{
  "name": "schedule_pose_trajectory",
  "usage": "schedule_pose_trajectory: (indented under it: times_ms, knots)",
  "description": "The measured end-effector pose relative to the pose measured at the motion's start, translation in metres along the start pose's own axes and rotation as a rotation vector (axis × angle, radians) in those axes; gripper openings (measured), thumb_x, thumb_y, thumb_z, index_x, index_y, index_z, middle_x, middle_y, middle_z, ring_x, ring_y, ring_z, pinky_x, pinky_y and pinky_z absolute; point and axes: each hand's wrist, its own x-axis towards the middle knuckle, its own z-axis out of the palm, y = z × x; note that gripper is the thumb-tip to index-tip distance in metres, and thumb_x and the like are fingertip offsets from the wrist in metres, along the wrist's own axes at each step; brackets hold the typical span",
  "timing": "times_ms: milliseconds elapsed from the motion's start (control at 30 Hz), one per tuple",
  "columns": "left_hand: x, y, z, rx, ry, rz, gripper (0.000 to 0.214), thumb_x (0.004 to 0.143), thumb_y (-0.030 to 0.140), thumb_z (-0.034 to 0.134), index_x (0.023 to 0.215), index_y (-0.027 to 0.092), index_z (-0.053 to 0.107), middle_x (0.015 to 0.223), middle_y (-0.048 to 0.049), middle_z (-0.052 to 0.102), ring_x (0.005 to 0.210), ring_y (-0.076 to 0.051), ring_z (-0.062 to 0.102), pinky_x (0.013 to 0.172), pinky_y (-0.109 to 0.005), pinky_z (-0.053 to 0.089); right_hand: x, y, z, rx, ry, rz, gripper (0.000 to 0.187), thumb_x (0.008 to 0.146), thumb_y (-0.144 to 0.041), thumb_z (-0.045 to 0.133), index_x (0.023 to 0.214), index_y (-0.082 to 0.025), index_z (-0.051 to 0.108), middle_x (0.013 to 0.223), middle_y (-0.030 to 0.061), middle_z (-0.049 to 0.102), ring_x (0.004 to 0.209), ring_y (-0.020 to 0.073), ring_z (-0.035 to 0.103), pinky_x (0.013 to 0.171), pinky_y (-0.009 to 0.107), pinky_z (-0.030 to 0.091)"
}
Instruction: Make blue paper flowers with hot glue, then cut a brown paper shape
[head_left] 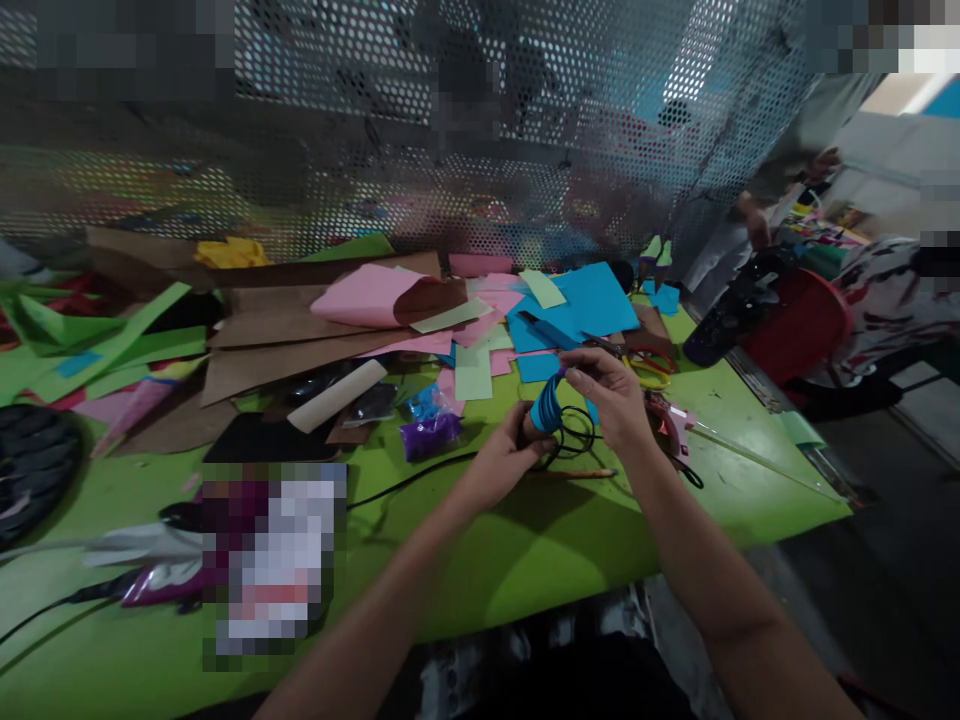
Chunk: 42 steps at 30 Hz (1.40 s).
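My left hand (504,458) is wrapped round the lower end of a small brown tube with blue strips (549,402) about it, held tilted above the green table. Over its top, my right hand (613,392) has thumb and forefinger pinched at a tiny purple piece (562,372); whether this piece is fixed to the tube I cannot tell. A thin black cord (581,428) lies in loops just behind and beside the tube. Below the hands a pencil (581,474) lies on the table. Scissors with yellow handles (651,368) rest just beyond my right hand.
A pink glue gun (679,430) lies to the right. Purple and blue packets (431,436), a pale cardboard roll (337,396), pink sheets (367,295) and blue sheets (600,300) spread across the back. A perforated metal panel (480,190) rises behind. A dark bottle (720,325) stands at the right edge.
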Motion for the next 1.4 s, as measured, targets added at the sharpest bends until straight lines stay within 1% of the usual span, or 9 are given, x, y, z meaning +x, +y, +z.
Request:
schedule_pose_trajectory:
  times_ms: [200,367,467,700,767,933,1067,1267,1400]
  knots:
    - [-0.003,0.000,0.001,-0.084,-0.044,-0.037,0.048,0.074,0.037,0.076,0.111,0.020,0.050,0.087,0.0033,0.053,0.083,-0.014,0.051,0.077,-0.026,0.045,0.001,-0.002,-0.001,-0.007,-0.036,0.019,0.025,0.076,-0.047,0.082,0.086,-0.025,0.075,0.089,0.0016,0.070,0.087,0.0188,0.061,0.078,0.031,0.048]
    - [-0.002,0.000,0.002,-0.143,-0.035,-0.045,0.050,0.073,0.039,0.078,0.111,0.020,0.052,0.091,0.0016,0.057,0.088,-0.015,0.054,0.081,-0.027,0.048,0.002,-0.001,-0.001,0.032,-0.043,0.064,0.030,0.074,-0.047,0.083,0.094,-0.026,0.076,0.098,0.0023,0.073,0.088,0.0183,0.061,0.078,0.031,0.049]
    - [-0.003,0.002,0.001,-0.162,-0.034,-0.047,0.050,0.073,0.038,0.080,0.111,0.019,0.053,0.096,0.0004,0.059,0.092,-0.015,0.056,0.085,-0.028,0.049,0.002,-0.001,0.000,0.040,-0.046,0.051,0.025,0.073,-0.044,0.085,0.088,-0.025,0.076,0.094,0.0014,0.072,0.088,0.0176,0.062,0.079,0.030,0.048]
    - [-0.005,0.005,0.001,-0.214,-0.039,-0.062,0.045,0.074,0.039,0.080,0.108,0.020,0.057,0.097,-0.0008,0.061,0.089,-0.016,0.059,0.084,-0.031,0.052,0.003,0.000,0.001,0.081,-0.014,0.089,0.031,0.068,-0.046,0.087,0.089,-0.025,0.076,0.095,0.0019,0.074,0.089,0.0184,0.063,0.081,0.032,0.050]
    - [-0.006,0.007,0.002,-0.237,-0.054,-0.071,0.046,0.074,0.038,0.081,0.109,0.020,0.057,0.094,-0.0002,0.061,0.087,-0.016,0.059,0.084,-0.031,0.052,0.003,0.000,0.001,0.065,0.001,0.084,0.030,0.067,-0.045,0.087,0.086,-0.025,0.076,0.091,0.0017,0.073,0.086,0.0181,0.062,0.080,0.032,0.050]
    - [-0.008,0.012,0.001,-0.264,-0.093,-0.113,0.047,0.075,0.039,0.082,0.111,0.021,0.058,0.088,0.0011,0.061,0.083,-0.015,0.059,0.084,-0.032,0.051,0.003,0.000,0.002,0.101,0.020,0.111,0.028,0.067,-0.043,0.086,0.087,-0.025,0.077,0.091,0.0015,0.073,0.087,0.0181,0.063,0.080,0.031,0.050]
    - [-0.008,0.012,0.001,-0.277,-0.097,-0.120,0.050,0.073,0.040,0.083,0.112,0.021,0.058,0.089,0.0011,0.061,0.083,-0.016,0.060,0.083,-0.032,0.051,0.003,0.001,0.001,0.098,0.024,0.108,0.025,0.069,-0.043,0.085,0.085,-0.025,0.077,0.089,0.0014,0.073,0.084,0.0171,0.062,0.077,0.030,0.050]
    - [-0.007,0.011,0.002,-0.249,-0.077,-0.100,0.050,0.073,0.042,0.083,0.111,0.021,0.060,0.091,-0.0003,0.064,0.084,-0.017,0.060,0.078,-0.030,0.048,0.003,0.003,0.001,0.074,0.026,0.127,0.031,0.070,-0.049,0.084,0.088,-0.025,0.076,0.091,0.0026,0.074,0.084,0.0179,0.063,0.079,0.032,0.051]
    - [-0.005,0.015,-0.001,-0.233,0.033,-0.043,0.054,0.070,0.045,0.083,0.111,0.020,0.060,0.099,-0.0028,0.067,0.089,-0.018,0.061,0.082,-0.030,0.048,0.003,0.004,0.000,0.100,0.023,0.144,0.035,0.072,-0.050,0.083,0.096,-0.025,0.076,0.095,0.0024,0.074,0.082,0.0163,0.063,0.077,0.030,0.051]
